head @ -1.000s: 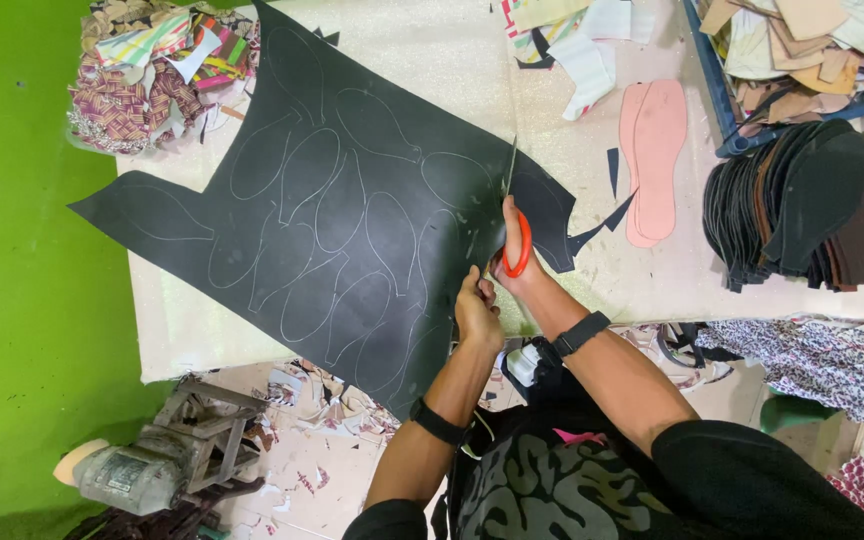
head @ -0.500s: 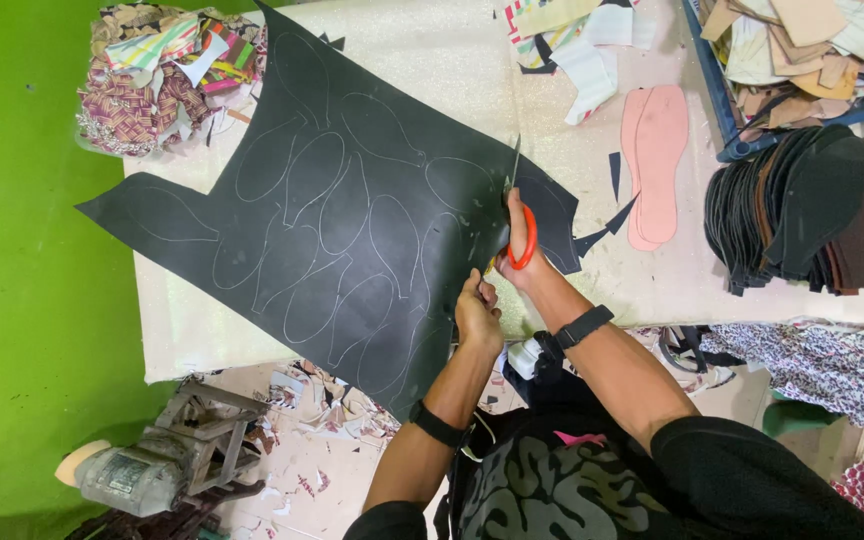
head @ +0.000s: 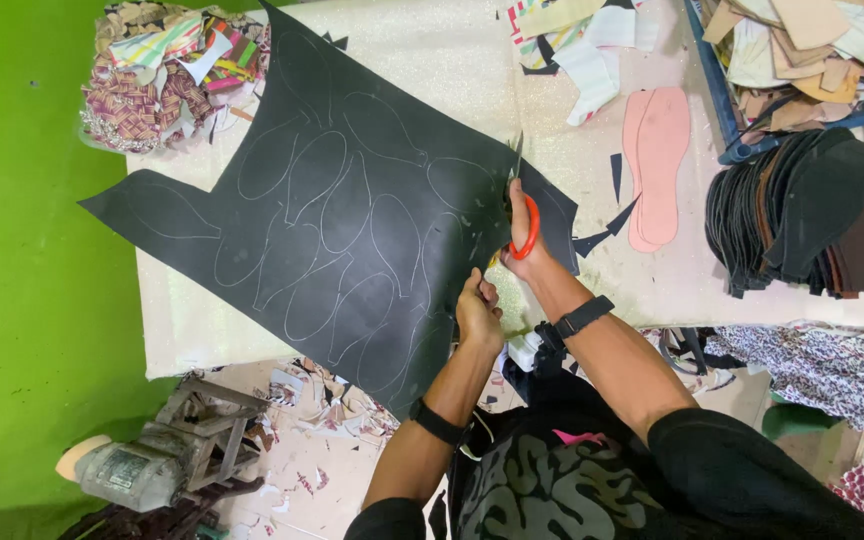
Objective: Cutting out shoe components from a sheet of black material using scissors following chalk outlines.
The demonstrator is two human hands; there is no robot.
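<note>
A large black sheet (head: 332, 220) marked with pale sole outlines lies across the white table (head: 192, 320). My right hand (head: 524, 232) grips orange-handled scissors (head: 518, 200), whose blades point away from me into the sheet's right side. My left hand (head: 478, 313) pinches the sheet's near edge just below the cut. A black wrist band sits on each arm.
Two pink sole cutouts (head: 655, 165) lie right of the scissors, with small black offcuts (head: 602, 228) beside them. A stack of dark soles (head: 802, 210) sits at the right edge. Fabric scraps (head: 167, 70) pile at back left. A grey motor (head: 137, 475) stands on the littered floor.
The scissors and my right hand have moved a little farther along the cut, away from me. My left hand stays on the sheet's near edge.
</note>
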